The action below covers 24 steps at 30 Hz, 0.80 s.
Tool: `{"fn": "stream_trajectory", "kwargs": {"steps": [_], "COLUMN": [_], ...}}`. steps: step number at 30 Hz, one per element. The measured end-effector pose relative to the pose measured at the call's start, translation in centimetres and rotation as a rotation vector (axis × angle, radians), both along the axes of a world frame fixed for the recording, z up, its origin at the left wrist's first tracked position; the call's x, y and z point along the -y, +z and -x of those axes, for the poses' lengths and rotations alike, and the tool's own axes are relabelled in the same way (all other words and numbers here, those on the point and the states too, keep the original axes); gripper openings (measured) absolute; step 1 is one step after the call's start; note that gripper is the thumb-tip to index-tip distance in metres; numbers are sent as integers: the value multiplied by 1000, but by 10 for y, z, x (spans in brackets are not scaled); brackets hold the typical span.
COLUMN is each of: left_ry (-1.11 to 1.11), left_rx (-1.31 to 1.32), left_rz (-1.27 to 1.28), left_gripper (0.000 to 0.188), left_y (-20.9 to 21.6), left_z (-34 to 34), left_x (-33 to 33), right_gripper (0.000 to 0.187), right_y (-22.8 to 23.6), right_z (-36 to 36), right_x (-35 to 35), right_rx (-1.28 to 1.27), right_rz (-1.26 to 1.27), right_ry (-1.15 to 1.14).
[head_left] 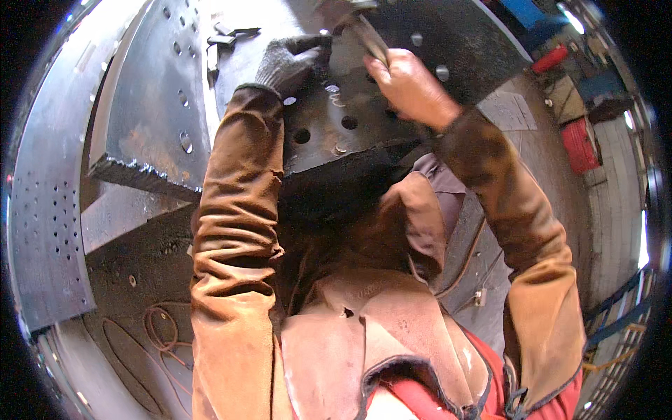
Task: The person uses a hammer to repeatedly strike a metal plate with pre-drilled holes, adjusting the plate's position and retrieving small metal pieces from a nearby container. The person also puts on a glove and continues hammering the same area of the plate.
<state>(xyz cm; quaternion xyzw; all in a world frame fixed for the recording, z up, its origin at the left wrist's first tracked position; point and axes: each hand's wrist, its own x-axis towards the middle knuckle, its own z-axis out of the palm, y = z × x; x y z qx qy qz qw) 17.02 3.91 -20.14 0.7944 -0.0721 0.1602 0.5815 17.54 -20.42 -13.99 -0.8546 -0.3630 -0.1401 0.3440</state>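
Note:
In front of me lies a dark steel plate point(315, 150) with round holes drilled through it. My right hand point(413, 87), bare, is wrapped around the handle of a hammer point(371, 40), raised over the plate. Its head is blurred at the top of the view. My left hand point(290, 64) wears a grey glove and is low over the plate, left of the hammer. Its fingers are curled together; what they hold, if anything, is too dark to make out. Chalk-like marks point(334, 96) show on the steel between my hands.
Another thick holed plate point(147, 98) stands to the left, with a long perforated plate point(49, 231) beyond it. Small dark metal pieces point(233, 33) lie near my left hand. A hose or cable point(157, 336) coils on the floor. Red items point(579, 145) are at the right.

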Motion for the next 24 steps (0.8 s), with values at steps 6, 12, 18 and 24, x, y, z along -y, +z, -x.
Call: {"fn": "stream_trajectory", "kwargs": {"steps": [6,12,18,24], "left_ry": [211,347,865,793], "left_rx": [134,-101,-139,-366], "left_rz": [-212,294,-664,-1191], "left_gripper": [34,21,31,34], "left_y": [-8,28,39,35], "left_z": [-13,-37,-103,-116], "left_x": [-21,-37,-123,-128], "right_gripper": [35,20,14,20], "right_y": [16,-80,-171,-177], "right_z": [94,164,205,193], "right_x": [34,116,167,167], "right_rx": [-414,-373,-847,-825], "right_rz": [-389,-324,-347,-252], "right_ry": [15,-58,-104,-141]}}
